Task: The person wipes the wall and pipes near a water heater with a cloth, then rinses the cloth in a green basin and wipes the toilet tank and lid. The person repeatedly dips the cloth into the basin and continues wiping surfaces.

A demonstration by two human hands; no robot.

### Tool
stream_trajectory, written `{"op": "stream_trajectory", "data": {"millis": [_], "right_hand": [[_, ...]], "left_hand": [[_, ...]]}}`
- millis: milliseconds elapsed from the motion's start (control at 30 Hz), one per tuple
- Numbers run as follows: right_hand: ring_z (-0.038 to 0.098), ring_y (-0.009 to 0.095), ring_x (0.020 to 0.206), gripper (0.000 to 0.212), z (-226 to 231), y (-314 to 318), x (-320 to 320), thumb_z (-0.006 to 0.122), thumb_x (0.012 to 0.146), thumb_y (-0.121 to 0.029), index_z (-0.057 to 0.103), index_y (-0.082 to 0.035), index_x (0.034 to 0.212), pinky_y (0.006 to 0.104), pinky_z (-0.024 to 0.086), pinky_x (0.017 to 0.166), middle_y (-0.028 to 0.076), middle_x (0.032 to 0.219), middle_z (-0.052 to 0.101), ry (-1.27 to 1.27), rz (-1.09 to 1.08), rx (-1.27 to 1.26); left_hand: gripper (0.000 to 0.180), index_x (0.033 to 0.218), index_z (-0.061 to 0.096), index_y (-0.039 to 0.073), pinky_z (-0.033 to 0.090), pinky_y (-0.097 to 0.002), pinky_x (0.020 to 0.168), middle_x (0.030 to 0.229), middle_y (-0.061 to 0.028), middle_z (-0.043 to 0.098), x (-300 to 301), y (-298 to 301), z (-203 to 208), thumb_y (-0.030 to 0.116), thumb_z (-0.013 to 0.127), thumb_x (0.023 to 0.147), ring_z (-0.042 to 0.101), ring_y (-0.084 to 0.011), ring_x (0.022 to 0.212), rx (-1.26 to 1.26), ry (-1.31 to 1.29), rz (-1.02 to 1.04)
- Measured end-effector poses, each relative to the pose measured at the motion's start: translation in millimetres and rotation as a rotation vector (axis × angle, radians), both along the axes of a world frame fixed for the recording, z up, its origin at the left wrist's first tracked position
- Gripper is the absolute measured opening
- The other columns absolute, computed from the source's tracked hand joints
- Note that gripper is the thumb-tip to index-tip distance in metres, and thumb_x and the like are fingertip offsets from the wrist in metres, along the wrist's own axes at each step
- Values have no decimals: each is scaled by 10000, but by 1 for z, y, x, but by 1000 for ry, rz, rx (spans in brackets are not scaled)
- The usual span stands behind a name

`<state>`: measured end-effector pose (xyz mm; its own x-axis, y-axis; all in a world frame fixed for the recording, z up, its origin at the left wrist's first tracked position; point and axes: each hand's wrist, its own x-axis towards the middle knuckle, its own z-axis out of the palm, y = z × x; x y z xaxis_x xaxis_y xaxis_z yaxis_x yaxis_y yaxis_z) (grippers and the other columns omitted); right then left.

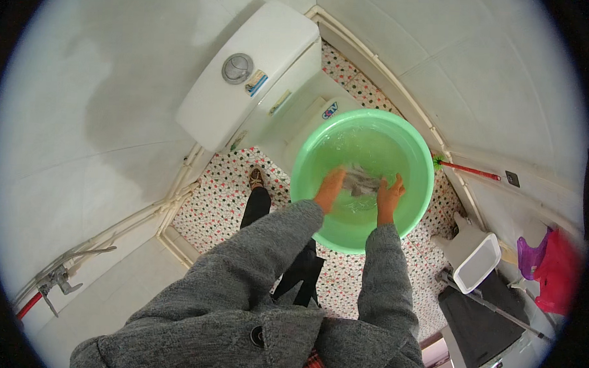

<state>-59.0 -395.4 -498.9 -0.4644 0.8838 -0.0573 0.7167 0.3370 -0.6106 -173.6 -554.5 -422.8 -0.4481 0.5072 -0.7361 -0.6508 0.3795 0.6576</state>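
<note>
A large light-green basin (412,143) holds water, and a wet, crumpled grey cloth (360,182) lies in it. My left hand (330,189) reaches in from the near left side, fingers bent and closed at the cloth's left end. On the other side of the cloth is my right hand (390,196), with its thumb and fingers apart beside the cloth's right end. Water and glare blur the fingertips of both hands. Grey coat sleeves cover my forearms down to the wrists.
Beyond the basin stands a white toilet (260,71), its bowl partly hidden. A red-handled brush (469,170) leans by the right wall. At right are a white bin (478,261), a dark grey box (482,320) and red and purple plastic items (557,271). A tap (59,280) sits at left.
</note>
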Motion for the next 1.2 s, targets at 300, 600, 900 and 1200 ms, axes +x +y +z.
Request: {"op": "stream_trajectory", "data": {"millis": [300, 600, 900, 1200], "right_hand": [[516, 84, 708, 224, 134, -63, -46, 572, 944, -329, 573, -104, 947, 244, 426, 601, -32, 812, 562, 195, 251, -1177], [526, 131, 832, 342, 107, -57, -22, 514, 981, -390, 535, -64, 1082, 302, 467, 705, 46, 923, 567, 359, 67, -686], [587, 197, 981, 329, 156, -57, -37, 542, 972, -288, 525, -31, 1177, 328, 485, 826, 94, 1095, 596, 487, -12, -1040], [495, 188, 835, 300, 175, -90, -59, 527, 980, -277, 508, 17, 1030, 335, 438, 776, 103, 915, 522, 431, -50, -461]], "left_hand": [[541, 1405, 378, 116, 452, -459, 902, 1327, -109, 453, -22, -19, -15, 441, 456, 979, 510, -258, 1158, -54, -321, 195], [396, 1092, 613, 40, 505, -344, 765, 1025, -79, 648, 20, 14, -14, 377, 432, 992, 615, -181, 911, 20, 28, -51], [389, 1099, 594, 56, 485, -363, 846, 1039, -60, 627, -5, 6, 47, 401, 445, 996, 600, -187, 933, 122, 238, -87], [312, 910, 597, -4, 494, -415, 675, 824, -160, 620, 3, 26, 52, 283, 483, 955, 610, -299, 733, 133, 716, -37]]}}
